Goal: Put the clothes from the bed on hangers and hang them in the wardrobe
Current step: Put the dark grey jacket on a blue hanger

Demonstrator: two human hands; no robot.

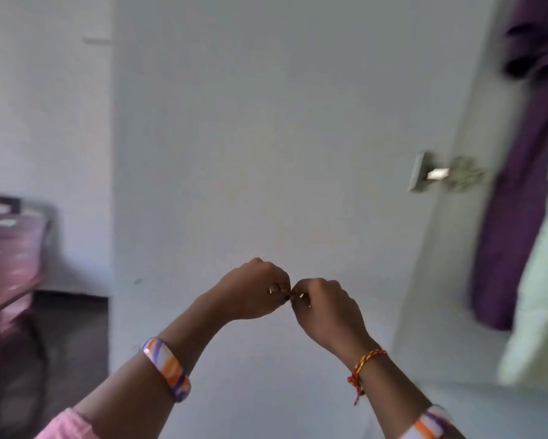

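Observation:
My left hand (pixel 253 288) and my right hand (pixel 325 307) are raised in front of a white wardrobe door (pixel 266 137). Both have curled fingers, and their fingertips meet in the middle. No garment or hanger shows in either hand. A purple garment (pixel 516 191) hangs inside the wardrobe at the right, with a pale green one (pixel 538 296) beside it. The bed (pixel 10 255), covered in pink, lies at the far left. The picture is blurred by motion.
A metal lock with keys (pixel 447 174) sits on the door's right edge. A white wall (pixel 44 122) stands at the left behind the bed, above a strip of dark floor (pixel 70 343).

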